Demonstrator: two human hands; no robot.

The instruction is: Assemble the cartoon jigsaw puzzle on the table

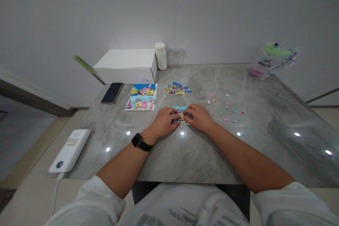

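Note:
A small, partly assembled jigsaw puzzle [181, 113] lies on the grey table in front of me, much of it covered by my fingers. From the left, my left hand [166, 120], with a black watch on its wrist, curls its fingertips onto the puzzle's edge. My right hand [199, 116] presses bent fingers and thumb on the opposite side. Whether a single piece sits between the fingertips is hidden. Beyond the hands is a pile of loose puzzle pieces [177, 88]. Several more pieces lie scattered to the right, among them a pink piece [226, 119]. A picture sheet [141, 102] with cartoon figures lies left.
A white box [127, 64], a white bottle [160, 56] and two clear glasses [176, 59] stand along the wall. A phone [112, 93] lies by the box. A corded white power bank [71, 150] rests at the left edge. A plastic bag [272, 60] sits back right.

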